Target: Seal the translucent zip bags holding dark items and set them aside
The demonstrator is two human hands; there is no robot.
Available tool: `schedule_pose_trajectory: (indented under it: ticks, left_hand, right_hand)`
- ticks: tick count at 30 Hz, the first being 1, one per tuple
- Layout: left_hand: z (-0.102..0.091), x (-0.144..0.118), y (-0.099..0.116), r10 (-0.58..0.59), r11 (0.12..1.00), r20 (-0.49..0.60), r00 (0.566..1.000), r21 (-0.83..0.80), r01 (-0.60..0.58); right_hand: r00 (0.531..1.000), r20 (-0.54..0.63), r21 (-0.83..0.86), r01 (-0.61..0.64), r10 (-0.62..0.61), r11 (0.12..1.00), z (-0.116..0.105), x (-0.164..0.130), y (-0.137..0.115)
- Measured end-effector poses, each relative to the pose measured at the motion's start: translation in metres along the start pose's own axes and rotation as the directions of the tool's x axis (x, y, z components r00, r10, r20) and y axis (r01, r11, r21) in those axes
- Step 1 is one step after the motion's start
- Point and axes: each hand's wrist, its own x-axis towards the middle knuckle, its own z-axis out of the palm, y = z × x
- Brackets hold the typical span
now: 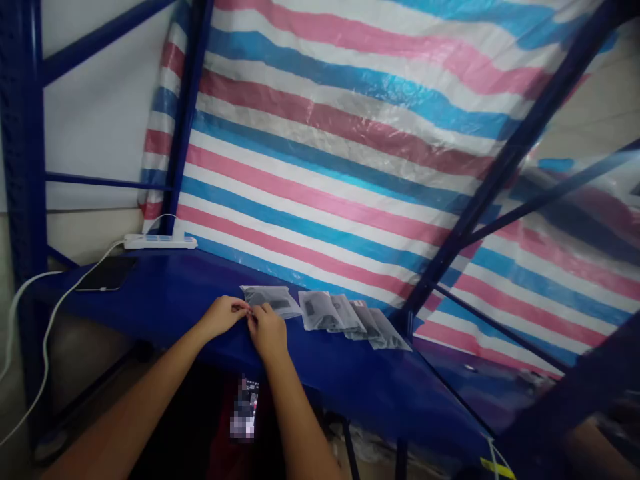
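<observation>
Both of my hands meet at the near left end of a frosted plastic bag lying on the blue tabletop. A dark flat shape shows faintly through it. My left hand is closed, thumb and fingers pinched together. Against its fingertips, my right hand is also closed in a pinch. Whatever sits between the fingertips is too small and too hidden to name. To the right of the hands, several similar frosted bags lie overlapping in a row, with dark contents inside.
A white power strip with cables stands at the table's back left, near a dark tablet-like device. Blue metal posts frame the blue table. A striped plastic sheet hangs behind. Below the table edge, a pixelated patch appears.
</observation>
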Motion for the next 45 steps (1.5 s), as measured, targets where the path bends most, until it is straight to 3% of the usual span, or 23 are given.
schedule_pose_trajectory:
  ticks: [4,8,14,17,22,28,31,36,40,45]
  left_hand:
    - [-0.001,-0.003,0.005,0.029,0.998,-0.026,0.999,0.051,-0.027]
    - [-0.001,-0.004,0.012,0.052,0.994,-0.086,0.995,0.098,-0.043]
    - [-0.005,0.001,0.004,-0.030,1.000,-0.305,0.952,-0.005,0.030]
    - [-0.010,0.002,0.000,-0.140,0.985,-0.442,0.886,-0.157,0.078]
    - [-0.016,0.001,0.002,-0.304,0.921,-0.655,0.691,-0.387,0.039]
    - [-0.019,-0.001,0.007,-0.332,0.894,-0.720,0.610,-0.446,-0.040]
    - [-0.019,-0.001,0.007,-0.338,0.886,-0.713,0.614,-0.462,-0.048]
    - [-0.020,-0.002,0.005,-0.333,0.873,-0.656,0.677,-0.486,-0.041]
    - [-0.021,-0.003,0.009,-0.347,0.859,-0.622,0.702,-0.511,-0.028]
    - [-0.018,-0.003,0.010,-0.347,0.874,-0.549,0.761,-0.484,0.050]
  right_hand:
    - [0.999,0.015,-0.008,0.035,-0.035,0.999,-0.002,0.000,0.000]
    - [0.999,0.013,-0.049,-0.037,0.038,0.998,-0.004,0.003,-0.001]
    - [0.979,0.029,-0.070,-0.201,0.204,0.977,-0.005,0.005,-0.003]
    - [0.954,0.052,-0.085,-0.289,0.294,0.953,-0.005,0.007,-0.002]
    - [0.889,0.033,-0.095,-0.452,0.456,0.887,-0.005,0.008,0.001]
    - [0.832,0.013,-0.070,-0.552,0.554,0.831,-0.008,0.009,0.001]
    - [0.836,0.015,-0.046,-0.548,0.549,0.835,-0.008,0.010,0.002]
    - [0.844,0.019,-0.021,-0.535,0.536,0.844,-0.007,0.010,0.004]
    - [0.840,0.036,-0.014,-0.541,0.541,0.841,-0.007,0.011,0.005]
    - [0.837,0.043,-0.006,-0.545,0.545,0.838,-0.006,0.011,0.006]
